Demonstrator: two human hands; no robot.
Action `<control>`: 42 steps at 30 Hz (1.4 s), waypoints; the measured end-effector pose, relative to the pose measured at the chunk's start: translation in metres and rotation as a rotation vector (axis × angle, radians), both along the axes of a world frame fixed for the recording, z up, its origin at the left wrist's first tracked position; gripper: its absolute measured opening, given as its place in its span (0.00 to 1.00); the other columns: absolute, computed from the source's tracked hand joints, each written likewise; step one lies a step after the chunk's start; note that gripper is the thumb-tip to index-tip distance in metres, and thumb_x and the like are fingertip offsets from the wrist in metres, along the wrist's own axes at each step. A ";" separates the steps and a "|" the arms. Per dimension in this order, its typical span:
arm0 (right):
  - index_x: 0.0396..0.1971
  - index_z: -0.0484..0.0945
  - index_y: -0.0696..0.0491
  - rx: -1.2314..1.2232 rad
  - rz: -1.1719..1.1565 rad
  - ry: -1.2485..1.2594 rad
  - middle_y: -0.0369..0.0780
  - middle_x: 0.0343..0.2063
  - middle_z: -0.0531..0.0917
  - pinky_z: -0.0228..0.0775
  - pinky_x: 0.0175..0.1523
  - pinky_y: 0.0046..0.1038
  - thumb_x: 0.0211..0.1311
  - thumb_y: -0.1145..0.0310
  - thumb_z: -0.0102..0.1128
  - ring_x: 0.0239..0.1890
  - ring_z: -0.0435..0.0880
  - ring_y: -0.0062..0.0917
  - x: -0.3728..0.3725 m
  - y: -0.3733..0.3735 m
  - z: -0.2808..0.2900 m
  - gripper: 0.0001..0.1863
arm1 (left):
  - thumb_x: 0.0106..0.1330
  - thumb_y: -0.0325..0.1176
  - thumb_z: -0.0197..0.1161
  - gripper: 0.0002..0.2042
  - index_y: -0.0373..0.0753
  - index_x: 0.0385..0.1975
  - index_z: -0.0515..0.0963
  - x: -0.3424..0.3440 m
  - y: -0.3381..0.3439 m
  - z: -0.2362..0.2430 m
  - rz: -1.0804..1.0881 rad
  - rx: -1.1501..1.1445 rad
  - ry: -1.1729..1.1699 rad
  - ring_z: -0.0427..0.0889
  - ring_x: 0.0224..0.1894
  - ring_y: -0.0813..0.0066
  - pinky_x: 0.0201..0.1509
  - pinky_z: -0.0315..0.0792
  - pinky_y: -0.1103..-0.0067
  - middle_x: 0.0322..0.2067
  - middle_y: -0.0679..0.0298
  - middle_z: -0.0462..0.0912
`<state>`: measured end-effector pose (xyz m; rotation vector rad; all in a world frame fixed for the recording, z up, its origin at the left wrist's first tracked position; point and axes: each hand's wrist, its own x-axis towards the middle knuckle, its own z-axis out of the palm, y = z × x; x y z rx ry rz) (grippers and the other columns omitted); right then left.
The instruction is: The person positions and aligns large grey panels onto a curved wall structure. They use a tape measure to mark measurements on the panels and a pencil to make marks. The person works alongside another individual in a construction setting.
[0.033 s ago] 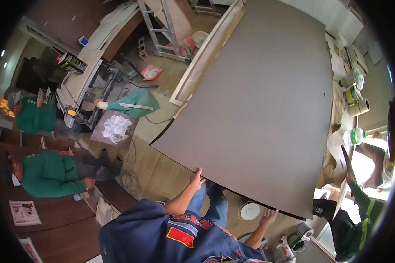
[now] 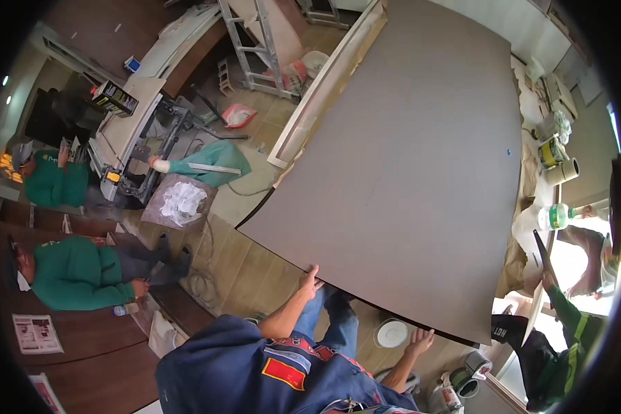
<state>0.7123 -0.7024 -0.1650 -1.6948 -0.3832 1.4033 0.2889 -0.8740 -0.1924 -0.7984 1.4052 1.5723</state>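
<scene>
A large grey sheet (image 2: 407, 179), thin and dark along its near edge, lies across a work surface. My left hand (image 2: 311, 281) has its thumb over the near edge and its fingers partly hidden under it; it grips the sheet. At the same edge, farther right, my right hand (image 2: 418, 341) is open, fingers apart and fingertips close to the rim; whether they touch it I cannot tell. A small blue spot (image 2: 509, 152) shows on the sheet near its right side.
Brown paper (image 2: 515, 259) sticks out along the sheet's right side, beside a clear bottle (image 2: 556, 217) and cans. A white-lidded bucket (image 2: 391, 333) stands on the floor below. Two people in green (image 2: 76, 272) are at left; another person's green sleeve (image 2: 566, 310) is at right. A ladder (image 2: 259, 48) stands behind.
My right hand has shifted slightly left along the edge. My left hand and the sheet look the same.
</scene>
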 end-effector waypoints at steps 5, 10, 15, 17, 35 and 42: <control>0.58 0.64 0.62 0.332 0.210 -0.797 0.47 0.43 0.76 0.69 0.47 0.32 0.64 0.68 0.54 0.43 0.75 0.32 -0.114 -0.023 0.063 0.25 | 0.56 0.50 0.69 0.37 0.40 0.61 0.60 -0.004 -0.018 0.009 -0.098 -0.145 -0.048 0.77 0.49 0.57 0.51 0.77 0.62 0.53 0.55 0.71; 0.59 0.64 0.58 0.453 0.607 -0.701 0.47 0.51 0.72 0.68 0.54 0.33 0.63 0.74 0.53 0.49 0.75 0.33 -0.217 -0.040 0.077 0.24 | 0.54 0.59 0.66 0.41 0.40 0.62 0.59 -0.014 -0.027 0.044 -0.371 -0.013 -0.158 0.77 0.51 0.58 0.52 0.75 0.65 0.56 0.53 0.69; 0.57 0.66 0.55 0.546 0.900 -0.738 0.48 0.50 0.72 0.69 0.53 0.35 0.56 0.76 0.58 0.48 0.77 0.38 -0.307 -0.040 0.119 0.26 | 0.56 0.60 0.64 0.41 0.40 0.63 0.58 -0.041 -0.041 0.074 -0.680 0.087 -0.151 0.76 0.53 0.62 0.53 0.72 0.67 0.57 0.56 0.69; 0.57 0.65 0.52 0.605 0.937 -0.756 0.51 0.50 0.72 0.67 0.55 0.41 0.54 0.73 0.60 0.49 0.74 0.46 -0.334 -0.039 0.107 0.28 | 0.56 0.59 0.65 0.41 0.40 0.64 0.57 -0.061 -0.055 0.071 -0.795 0.164 -0.151 0.76 0.53 0.62 0.54 0.71 0.67 0.57 0.56 0.70; 0.57 0.66 0.54 0.256 0.683 -0.788 0.50 0.49 0.72 0.71 0.52 0.37 0.56 0.68 0.58 0.46 0.78 0.40 -0.464 -0.202 0.126 0.27 | 0.59 0.56 0.62 0.36 0.47 0.63 0.59 -0.457 -0.301 0.101 -0.935 -0.182 0.117 0.69 0.60 0.55 0.61 0.63 0.59 0.59 0.57 0.68; 0.57 0.65 0.56 0.432 0.920 -0.782 0.51 0.49 0.73 0.72 0.49 0.37 0.58 0.68 0.58 0.46 0.79 0.39 -0.476 -0.165 0.133 0.26 | 0.61 0.56 0.61 0.36 0.42 0.63 0.60 -0.411 -0.316 0.151 -1.086 -0.149 0.252 0.74 0.55 0.63 0.56 0.67 0.66 0.58 0.56 0.70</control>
